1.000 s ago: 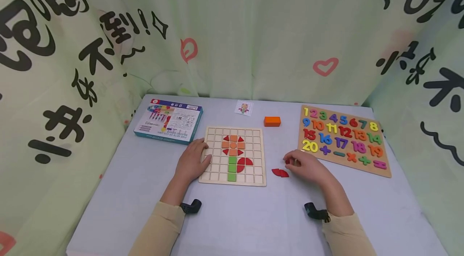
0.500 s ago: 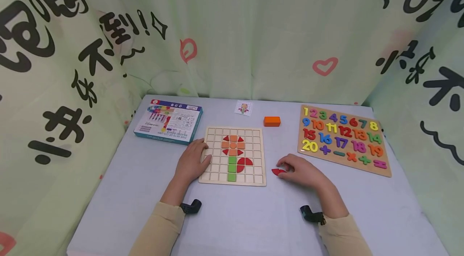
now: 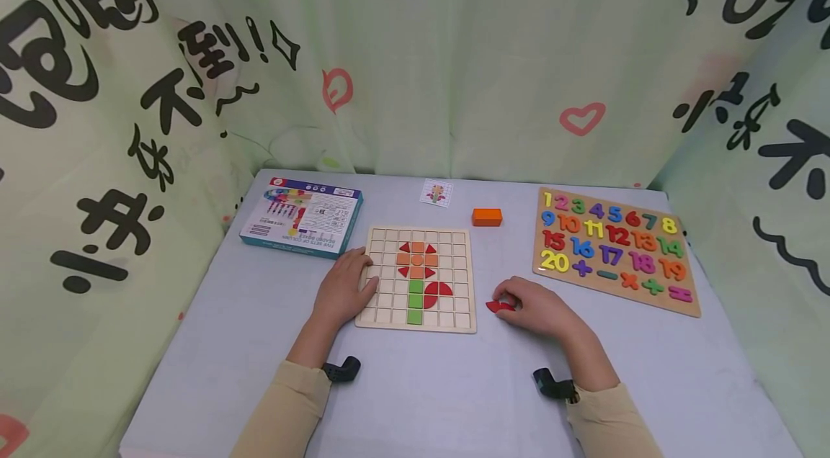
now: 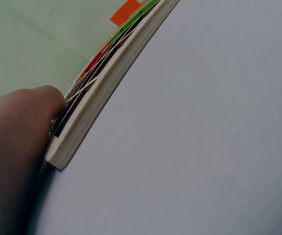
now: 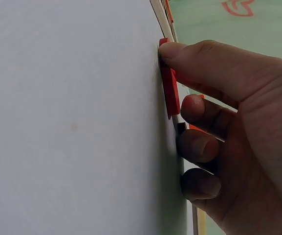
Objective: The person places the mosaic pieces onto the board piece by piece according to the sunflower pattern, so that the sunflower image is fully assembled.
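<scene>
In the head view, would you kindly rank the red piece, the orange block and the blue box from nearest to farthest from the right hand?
1. Red piece: at the right hand's fingertips, just right of the grid board.
2. Orange block: behind the hand, toward the curtain.
3. Blue box: far left, beyond the board.

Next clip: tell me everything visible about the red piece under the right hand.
The red piece is a small flat tile, thin with a plain matte face, probably painted wood. It lies on the pale table just off the right edge of the grid board, apart from it. The right hand has its grip on it: the fingertip presses one end while other curled fingers sit at its far side. Its full outline is hidden by the fingers; the head view suggests a curved edge.
</scene>
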Available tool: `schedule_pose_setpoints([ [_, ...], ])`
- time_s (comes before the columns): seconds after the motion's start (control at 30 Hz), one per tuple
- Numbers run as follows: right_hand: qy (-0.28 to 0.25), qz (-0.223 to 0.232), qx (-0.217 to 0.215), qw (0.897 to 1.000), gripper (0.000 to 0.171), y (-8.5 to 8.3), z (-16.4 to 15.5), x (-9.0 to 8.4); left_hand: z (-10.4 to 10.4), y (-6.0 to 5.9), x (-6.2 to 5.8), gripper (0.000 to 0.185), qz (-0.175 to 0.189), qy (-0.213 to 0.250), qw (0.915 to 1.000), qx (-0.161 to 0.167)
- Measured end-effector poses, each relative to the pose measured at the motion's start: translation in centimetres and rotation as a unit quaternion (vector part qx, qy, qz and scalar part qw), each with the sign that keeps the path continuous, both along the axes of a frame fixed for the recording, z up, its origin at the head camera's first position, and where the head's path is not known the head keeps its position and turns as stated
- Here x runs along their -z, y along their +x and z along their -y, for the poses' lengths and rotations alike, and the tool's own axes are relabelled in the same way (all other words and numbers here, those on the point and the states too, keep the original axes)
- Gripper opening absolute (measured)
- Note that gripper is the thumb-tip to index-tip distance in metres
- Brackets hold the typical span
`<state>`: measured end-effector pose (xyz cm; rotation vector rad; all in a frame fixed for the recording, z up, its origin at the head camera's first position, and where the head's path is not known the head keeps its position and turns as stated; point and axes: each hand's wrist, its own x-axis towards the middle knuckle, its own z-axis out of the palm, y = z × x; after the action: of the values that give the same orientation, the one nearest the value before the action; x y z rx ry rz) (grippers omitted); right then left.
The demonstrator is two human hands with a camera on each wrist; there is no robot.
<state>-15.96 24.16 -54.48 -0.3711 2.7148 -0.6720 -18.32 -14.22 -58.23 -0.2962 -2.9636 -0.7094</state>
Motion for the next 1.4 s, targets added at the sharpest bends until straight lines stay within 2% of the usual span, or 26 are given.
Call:
schedule_pose_setpoints([
  [0.33,-0.024,0.006,0.011,1.0,0.022,-0.3,0.0,-0.2,0.0,0.0,-0.1,0.044,0.006,0.0,1.0,-0.001],
  [0.5,-0.035,-0.001,-0.001,0.999,0.021,-0.6,0.9,-1.0,0.0,0.0,0.0,0.044,0.005,-0.003,1.0,-0.002],
  [0.7,-0.039,-0.009,-0.02,0.999,0.025,-1.3,3.2,-2.4,0.0,0.0,-0.1,0.043,0.002,-0.002,1.0,-0.002],
  [0.97,-0.034,-0.027,-0.057,0.997,0.026,-1.6,7.0,-3.0,0.0,0.0,0.1,0.042,0.002,0.004,1.0,-0.004],
  [1.17,-0.034,-0.027,-0.069,0.997,0.028,-1.6,9.7,-2.8,0.0,-0.1,0.1,0.042,0.005,0.005,1.0,-0.003],
  [1.4,-0.029,-0.043,-0.091,0.995,0.02,-1.7,12.4,-2.0,0.0,0.0,0.1,0.042,0.003,0.003,1.0,-0.001],
])
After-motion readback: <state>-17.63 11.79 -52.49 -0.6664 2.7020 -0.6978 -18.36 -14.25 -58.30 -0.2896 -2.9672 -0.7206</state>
